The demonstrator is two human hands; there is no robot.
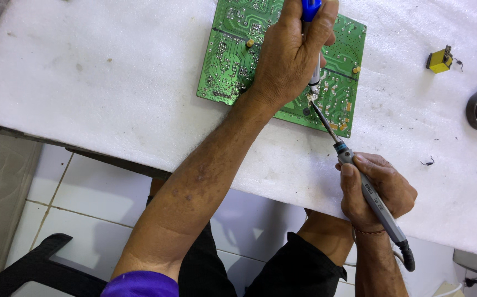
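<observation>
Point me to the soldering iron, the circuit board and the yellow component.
soldering iron [373,201], head view, grey handle in the right hand
green circuit board [225,60], head view, bare left part
yellow component [439,60], head view, its body

Under the left hand's fingers [299,33] lies a glossy green circuit board [233,55] on matt, fuzzy white foam sheet [112,82]. The right hand's fingers [359,170] grip a smooth grey plastic soldering iron [373,201] with a dark metal tip.

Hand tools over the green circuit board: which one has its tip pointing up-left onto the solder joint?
The grey-handled soldering iron in the right hand; the blue-handled tool in the left hand points straight down.
</observation>
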